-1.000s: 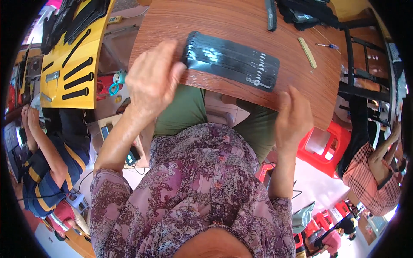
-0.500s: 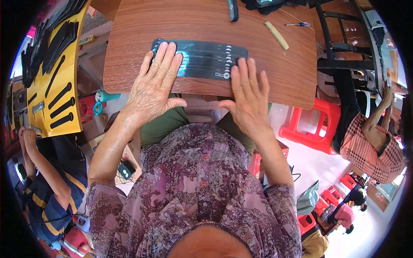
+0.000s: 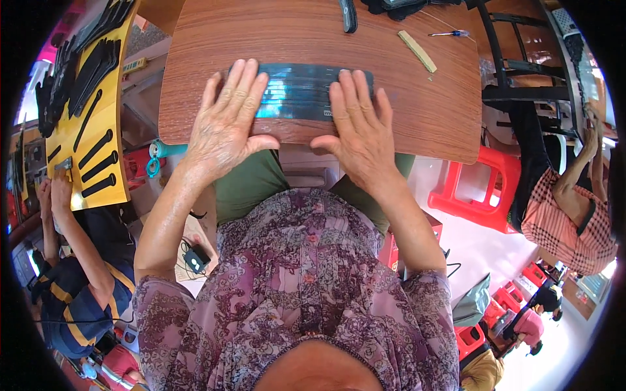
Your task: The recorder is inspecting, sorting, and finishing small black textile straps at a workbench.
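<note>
Several dark, glossy straps (image 3: pixel 293 91) lie side by side as one flat band near the front edge of the brown wooden table. My left hand (image 3: pixel 228 120) rests flat over the band's left end, fingers stretched out and thumb pointing inward. Over its right part lies my right hand (image 3: pixel 362 124), also flat with fingers extended, covering most of the white print there. Between the hands the shiny middle of the straps shows. Neither hand grips anything.
On the table (image 3: pixel 430 124) are a yellowish stick (image 3: pixel 417 51), a pen (image 3: pixel 448 33) and dark straps (image 3: pixel 349 15) at the far edge. A yellow table (image 3: pixel 107 189) with black straps stands left, where a co-worker's hands (image 3: pixel 59 192) work. A red stool (image 3: pixel 476 189) is at right.
My right hand has slid left along the straps, from their right end over the white print. My left hand has shifted slightly left. The co-worker's hands at left moved up onto the yellow table.
</note>
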Demonstrator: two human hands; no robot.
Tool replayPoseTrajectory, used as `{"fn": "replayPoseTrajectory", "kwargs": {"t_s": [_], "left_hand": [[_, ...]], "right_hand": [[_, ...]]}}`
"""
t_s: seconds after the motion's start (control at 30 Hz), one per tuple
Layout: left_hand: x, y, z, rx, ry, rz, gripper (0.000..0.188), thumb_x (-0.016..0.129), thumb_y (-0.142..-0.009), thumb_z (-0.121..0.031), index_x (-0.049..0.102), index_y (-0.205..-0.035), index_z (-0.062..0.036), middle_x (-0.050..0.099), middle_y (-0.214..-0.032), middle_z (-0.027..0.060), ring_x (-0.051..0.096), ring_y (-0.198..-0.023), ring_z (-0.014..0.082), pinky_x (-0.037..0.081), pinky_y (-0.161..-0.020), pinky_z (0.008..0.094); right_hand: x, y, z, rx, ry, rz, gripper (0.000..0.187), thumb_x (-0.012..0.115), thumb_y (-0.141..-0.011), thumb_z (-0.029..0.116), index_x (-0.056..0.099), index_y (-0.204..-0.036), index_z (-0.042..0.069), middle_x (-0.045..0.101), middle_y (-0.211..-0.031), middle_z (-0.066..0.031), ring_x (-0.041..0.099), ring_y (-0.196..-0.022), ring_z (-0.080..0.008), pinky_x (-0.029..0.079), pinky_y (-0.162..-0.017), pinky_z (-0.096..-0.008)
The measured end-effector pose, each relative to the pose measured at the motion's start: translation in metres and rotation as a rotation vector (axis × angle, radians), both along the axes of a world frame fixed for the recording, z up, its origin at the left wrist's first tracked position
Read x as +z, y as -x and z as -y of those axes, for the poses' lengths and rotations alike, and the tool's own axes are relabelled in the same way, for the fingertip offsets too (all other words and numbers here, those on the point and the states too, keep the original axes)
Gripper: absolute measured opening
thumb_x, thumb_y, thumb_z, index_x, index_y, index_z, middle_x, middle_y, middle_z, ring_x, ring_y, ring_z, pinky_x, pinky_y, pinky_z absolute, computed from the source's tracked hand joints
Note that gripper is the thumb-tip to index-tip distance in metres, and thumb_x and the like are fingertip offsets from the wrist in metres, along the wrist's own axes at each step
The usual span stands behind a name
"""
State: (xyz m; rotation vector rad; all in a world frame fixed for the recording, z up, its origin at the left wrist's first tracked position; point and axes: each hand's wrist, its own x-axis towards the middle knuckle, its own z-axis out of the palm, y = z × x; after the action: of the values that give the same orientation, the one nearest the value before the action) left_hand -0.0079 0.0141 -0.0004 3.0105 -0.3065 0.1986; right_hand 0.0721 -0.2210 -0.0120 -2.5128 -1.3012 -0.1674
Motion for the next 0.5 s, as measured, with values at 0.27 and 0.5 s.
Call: {"fn": "replayPoseTrajectory", "kwargs": {"t_s": [0.27, 0.5], "left_hand": [[0.005, -0.009, -0.014, 0.066, 0.063, 0.113, 0.085, 0.045, -0.080, -0.060, 0.031, -0.141, -0.0015, 0.028, -0.147, 0.0186, 0.024, -0.138, 0.0305, 0.020, -0.108, 0.0487], [0.000, -0.017, -0.003, -0.016, 0.017, -0.038, 0.097, 0.044, -0.077, -0.065, 0.022, -0.142, 0.0029, 0.019, -0.149, 0.0216, 0.015, -0.140, 0.0346, 0.016, -0.110, 0.0520]], "right_hand": [[0.006, -0.009, 0.017, -0.129, 0.042, 0.071, 0.090, 0.060, -0.072, 0.053, 0.033, -0.136, -0.005, 0.028, -0.146, -0.0216, 0.021, -0.138, -0.0349, 0.016, -0.108, -0.0526], [0.010, -0.013, -0.002, -0.022, -0.027, 0.091, 0.090, 0.062, -0.070, 0.051, 0.035, -0.131, -0.010, 0.032, -0.141, -0.0256, 0.027, -0.135, -0.0380, 0.020, -0.108, -0.0531]]}}
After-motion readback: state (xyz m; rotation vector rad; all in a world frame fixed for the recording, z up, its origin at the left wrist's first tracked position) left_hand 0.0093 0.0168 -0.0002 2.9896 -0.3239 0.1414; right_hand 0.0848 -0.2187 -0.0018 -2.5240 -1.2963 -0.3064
